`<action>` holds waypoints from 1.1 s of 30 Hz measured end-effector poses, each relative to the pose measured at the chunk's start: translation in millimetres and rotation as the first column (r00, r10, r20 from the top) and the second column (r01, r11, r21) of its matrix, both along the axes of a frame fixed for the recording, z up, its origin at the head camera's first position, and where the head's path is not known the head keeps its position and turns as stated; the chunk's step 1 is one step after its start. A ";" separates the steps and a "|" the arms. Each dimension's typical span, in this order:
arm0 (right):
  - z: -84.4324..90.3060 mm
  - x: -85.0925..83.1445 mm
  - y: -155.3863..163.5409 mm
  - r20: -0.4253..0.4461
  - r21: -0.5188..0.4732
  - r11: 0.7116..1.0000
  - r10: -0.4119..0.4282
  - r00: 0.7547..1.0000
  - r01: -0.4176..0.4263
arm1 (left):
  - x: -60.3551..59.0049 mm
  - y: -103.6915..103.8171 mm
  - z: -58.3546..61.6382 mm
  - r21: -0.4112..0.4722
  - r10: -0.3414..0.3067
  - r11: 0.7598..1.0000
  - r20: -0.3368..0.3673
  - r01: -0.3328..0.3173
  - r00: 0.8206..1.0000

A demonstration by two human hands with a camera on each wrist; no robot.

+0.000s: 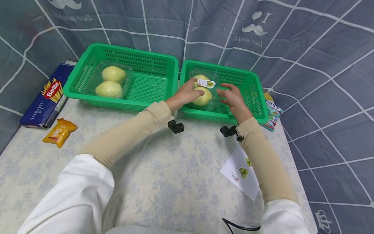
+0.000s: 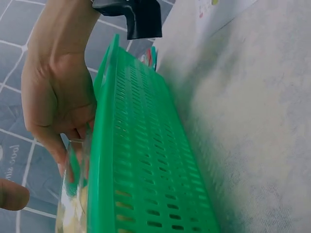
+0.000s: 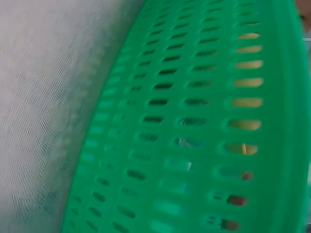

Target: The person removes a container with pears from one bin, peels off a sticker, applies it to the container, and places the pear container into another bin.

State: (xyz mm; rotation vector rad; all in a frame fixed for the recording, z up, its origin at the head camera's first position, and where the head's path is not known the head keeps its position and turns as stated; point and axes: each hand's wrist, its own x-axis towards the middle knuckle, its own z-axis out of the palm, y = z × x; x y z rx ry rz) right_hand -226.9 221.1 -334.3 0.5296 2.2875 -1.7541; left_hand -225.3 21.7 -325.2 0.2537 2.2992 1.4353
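Inside the right green basket (image 1: pixel 246 94) lies a clear plastic box (image 1: pixel 214 76) holding two pale yellow oval fruits (image 1: pixel 202 97). A white label (image 1: pixel 206 83) with green fruit pictures lies on its top. My left hand (image 1: pixel 187 94) is over the box's left side, fingers spread, a fingertip at the label's edge. In the left wrist view its thumb (image 2: pixel 13 195) stands apart from the box. My right hand (image 1: pixel 233 99) reaches in at the box's right end, fingers loosely bent beside the plastic (image 2: pixel 77 160). Basket wall (image 3: pixel 194 121) hides most of this hand in the right wrist view.
A left green basket (image 1: pixel 149 89) holds another clear box with two pale yellow fruits (image 1: pixel 112 81). Left of it are a spaghetti box (image 1: pixel 46 97) and an orange packet (image 1: pixel 60 132). A sticker sheet (image 1: pixel 238 175) lies under my right forearm; a snack bag (image 1: pixel 273 113) stands at right.
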 end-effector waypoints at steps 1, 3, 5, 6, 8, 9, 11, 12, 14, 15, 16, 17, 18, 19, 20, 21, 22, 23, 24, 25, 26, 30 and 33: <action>-1.7 -1.9 -0.1 0.007 0.016 1.000 0.002 1.000 -0.002 | -1.6 2.1 -1.4 0.014 -0.001 1.000 0.016 0.001 1.000; -4.8 -5.1 0.1 0.024 0.047 0.999 0.011 1.000 -0.012 | -5.3 5.9 -4.5 0.046 -0.004 0.999 0.052 0.002 0.999; -7.7 -7.1 0.1 0.044 0.080 0.996 0.024 0.999 -0.027 | -8.7 8.8 -7.6 0.060 -0.010 0.998 0.085 0.005 0.996; -9.2 -7.9 0.0 0.054 0.098 0.995 0.031 0.998 -0.036 | -10.1 10.1 -9.2 0.060 -0.011 0.998 0.095 0.005 0.995; -11.7 -8.9 -1.0 0.068 0.123 0.991 0.046 0.997 -0.054 | -12.6 12.5 -11.7 0.051 -0.005 0.999 0.115 0.000 0.993; -12.9 -9.2 -1.7 0.072 0.132 0.989 0.053 0.996 -0.062 | -13.4 13.7 -13.0 0.043 -0.001 0.999 0.119 -0.004 0.993; -14.8 -9.5 -3.6 0.078 0.146 0.986 0.068 0.995 -0.079 | -14.5 16.0 -14.7 0.012 0.007 1.000 0.120 -0.009 0.993; -15.5 -9.6 -4.5 0.078 0.149 0.985 0.074 0.994 -0.084 | -14.8 17.2 -15.1 -0.008 0.014 1.000 0.120 -0.013 0.993; -16.6 -10.0 -6.0 0.075 0.149 0.985 0.077 0.994 -0.088 | -15.1 19.3 -16.9 -0.034 0.028 0.999 0.111 -0.024 0.993; -17.0 -10.1 -6.6 0.077 0.149 0.985 0.079 0.994 -0.090 | -15.0 20.3 -18.3 -0.047 0.031 0.999 0.098 -0.026 0.995; -17.3 -10.4 -7.2 0.078 0.150 0.985 0.078 0.994 -0.089 | -14.7 21.1 -19.5 -0.062 0.031 0.998 0.079 -0.026 0.996; -17.6 -10.8 -7.8 0.079 0.151 0.985 0.073 0.994 -0.084 | -14.0 21.9 -20.7 -0.079 0.027 0.997 0.054 -0.023 0.998; -17.9 -11.4 -8.7 0.078 0.151 0.985 0.071 0.994 -0.082 | -13.2 22.6 -22.0 -0.103 0.017 0.995 0.023 -0.015 1.000; -18.1 -12.0 -9.6 0.078 0.156 0.984 0.075 0.994 -0.087 | -12.3 23.1 -23.7 -0.122 0.002 0.993 -0.006 -0.003 1.000; -18.2 -12.6 -10.6 0.080 0.164 0.982 0.081 0.993 -0.094 | -11.0 23.4 -24.5 -0.148 -0.019 0.989 -0.035 0.013 0.999; -18.3 -13.4 -11.6 0.080 0.172 0.980 0.088 0.993 -0.101 | -9.7 23.7 -25.3 -0.173 -0.040 0.985 -0.066 0.028 0.997; -18.3 -14.2 -12.6 0.078 0.182 0.977 0.096 0.992 -0.109 | -8.4 23.7 -25.8 -0.195 -0.062 0.980 -0.090 0.043 0.994; -18.1 -15.0 -13.5 0.077 0.192 0.974 0.104 0.992 -0.117 | -6.8 23.4 -25.8 -0.212 -0.083 0.975 -0.107 0.059 0.991; -17.9 -15.8 -14.3 0.078 0.203 0.971 0.112 0.991 -0.126 | -5.4 23.0 -25.7 -0.225 -0.100 0.972 -0.117 0.071 0.988; -17.6 -16.4 -14.9 0.078 0.214 0.968 0.117 0.990 -0.132 | -3.9 22.3 -25.2 -0.233 -0.113 0.969 -0.122 0.082 0.986; -17.3 -17.1 -15.4 0.079 0.226 0.965 0.120 0.990 -0.135 | -2.3 21.6 -24.3 -0.238 -0.122 0.967 -0.126 0.089 0.985; -16.9 -19.1 -17.4 0.082 0.267 0.954 0.121 0.989 -0.138 | 3.8 17.6 -18.9 -0.244 -0.155 0.962 -0.123 0.122 0.980; -16.5 -18.2 -17.5 0.082 0.276 0.950 0.126 0.989 -0.144 | 9.6 14.0 -13.8 -0.234 -0.185 0.961 -0.137 0.150 0.973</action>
